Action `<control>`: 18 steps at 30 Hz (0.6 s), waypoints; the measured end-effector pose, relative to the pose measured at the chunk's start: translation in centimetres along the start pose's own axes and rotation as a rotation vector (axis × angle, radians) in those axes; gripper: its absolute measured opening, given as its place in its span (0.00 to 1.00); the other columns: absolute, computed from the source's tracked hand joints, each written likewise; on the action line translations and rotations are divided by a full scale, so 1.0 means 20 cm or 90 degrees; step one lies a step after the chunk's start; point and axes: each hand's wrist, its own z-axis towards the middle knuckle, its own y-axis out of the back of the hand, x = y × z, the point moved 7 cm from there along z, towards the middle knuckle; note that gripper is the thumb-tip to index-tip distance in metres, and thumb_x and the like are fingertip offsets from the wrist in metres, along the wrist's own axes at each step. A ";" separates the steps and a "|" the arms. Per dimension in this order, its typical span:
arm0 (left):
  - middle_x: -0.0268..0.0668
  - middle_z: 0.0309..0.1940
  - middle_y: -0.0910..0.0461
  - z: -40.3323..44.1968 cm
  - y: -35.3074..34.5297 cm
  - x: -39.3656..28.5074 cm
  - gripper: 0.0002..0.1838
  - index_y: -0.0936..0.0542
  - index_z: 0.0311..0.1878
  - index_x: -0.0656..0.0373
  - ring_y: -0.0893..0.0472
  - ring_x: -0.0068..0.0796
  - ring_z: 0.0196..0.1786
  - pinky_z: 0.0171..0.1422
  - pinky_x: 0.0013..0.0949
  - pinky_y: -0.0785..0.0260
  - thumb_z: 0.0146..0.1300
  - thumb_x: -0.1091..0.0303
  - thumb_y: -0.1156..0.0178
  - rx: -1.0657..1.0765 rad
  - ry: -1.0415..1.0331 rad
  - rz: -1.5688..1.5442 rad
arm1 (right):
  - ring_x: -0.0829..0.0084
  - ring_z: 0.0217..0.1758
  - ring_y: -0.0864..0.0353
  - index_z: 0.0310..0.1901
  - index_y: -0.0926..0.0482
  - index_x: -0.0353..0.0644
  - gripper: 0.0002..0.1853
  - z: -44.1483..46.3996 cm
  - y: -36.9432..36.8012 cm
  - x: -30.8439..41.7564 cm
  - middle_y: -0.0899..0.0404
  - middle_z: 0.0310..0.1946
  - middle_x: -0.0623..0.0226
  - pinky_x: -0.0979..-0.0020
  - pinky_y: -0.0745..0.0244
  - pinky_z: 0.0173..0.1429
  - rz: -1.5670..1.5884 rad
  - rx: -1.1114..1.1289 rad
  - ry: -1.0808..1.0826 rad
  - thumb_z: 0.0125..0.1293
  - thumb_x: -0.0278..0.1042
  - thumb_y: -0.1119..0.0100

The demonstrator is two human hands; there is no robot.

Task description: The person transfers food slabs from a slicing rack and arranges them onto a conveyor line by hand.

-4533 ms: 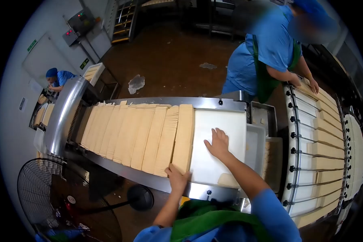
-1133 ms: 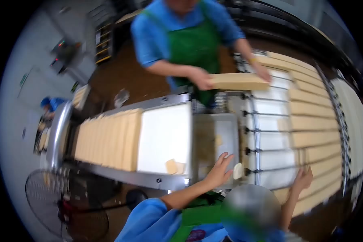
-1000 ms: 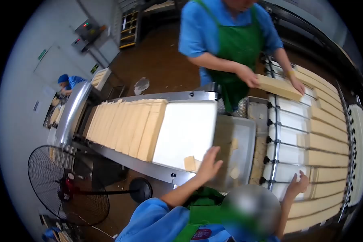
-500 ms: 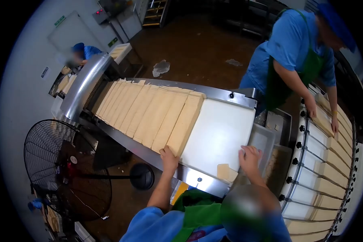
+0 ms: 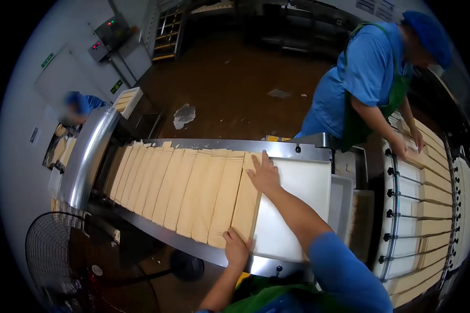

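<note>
A row of long, pale yellow strips of thin stacked sheets (image 5: 193, 193) lies side by side on the belt. My left hand (image 5: 237, 250) is at the near end of the rightmost strip (image 5: 244, 206), with its fingers closed about that end. Across the strip's far end rests my right hand (image 5: 265, 175), its fingers spread and touching the top. My right forearm crosses the bare white surface (image 5: 303, 198) beside the strip. The undersides of both hands are hidden.
A metal rail (image 5: 303, 153) edges the belt's far side, and a rounded metal cover (image 5: 89, 161) stands at its left end. A fan (image 5: 52, 255) is at lower left. To the right, a co-worker (image 5: 373, 78) handles strips on a rack (image 5: 433, 208). Grey bins (image 5: 341, 203) stand between.
My right hand has moved left and away from me, from the white surface onto the strip's far end. My left hand stays at the near end. The small scraps no longer show. The view has shifted.
</note>
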 end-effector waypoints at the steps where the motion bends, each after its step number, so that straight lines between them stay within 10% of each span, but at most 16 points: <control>1: 0.59 0.52 0.37 0.00 0.00 -0.01 0.43 0.43 0.60 0.72 0.24 0.62 0.42 0.42 0.48 0.27 0.51 0.58 0.30 -0.021 -0.032 0.011 | 0.55 0.76 0.53 0.73 0.47 0.53 0.35 0.05 -0.01 0.03 0.62 0.76 0.56 0.60 0.48 0.72 0.017 -0.020 0.003 0.69 0.61 0.61; 8: 0.68 0.57 0.41 -0.02 -0.06 0.01 0.46 0.47 0.63 0.76 0.27 0.65 0.50 0.52 0.49 0.29 0.53 0.58 0.31 0.036 -0.036 0.031 | 0.49 0.76 0.55 0.71 0.44 0.48 0.39 0.05 -0.05 -0.04 0.58 0.75 0.49 0.53 0.46 0.73 0.073 0.092 -0.121 0.63 0.62 0.51; 12: 0.62 0.58 0.42 -0.04 -0.05 -0.03 0.48 0.45 0.65 0.69 0.34 0.65 0.57 0.61 0.53 0.37 0.46 0.63 0.27 0.101 -0.074 -0.042 | 0.50 0.68 0.41 0.64 0.39 0.47 0.39 -0.24 0.27 -0.31 0.45 0.64 0.56 0.52 0.36 0.65 0.169 0.096 -0.321 0.52 0.55 0.39; 18: 0.61 0.54 0.40 -0.09 -0.23 -0.38 0.44 0.43 0.61 0.68 0.31 0.64 0.51 0.58 0.51 0.34 0.45 0.62 0.28 0.296 -0.091 -0.020 | 0.42 0.62 0.33 0.65 0.46 0.37 0.49 -0.68 0.29 -0.92 0.51 0.67 0.47 0.47 0.34 0.62 0.137 -0.183 -0.493 0.46 0.53 0.33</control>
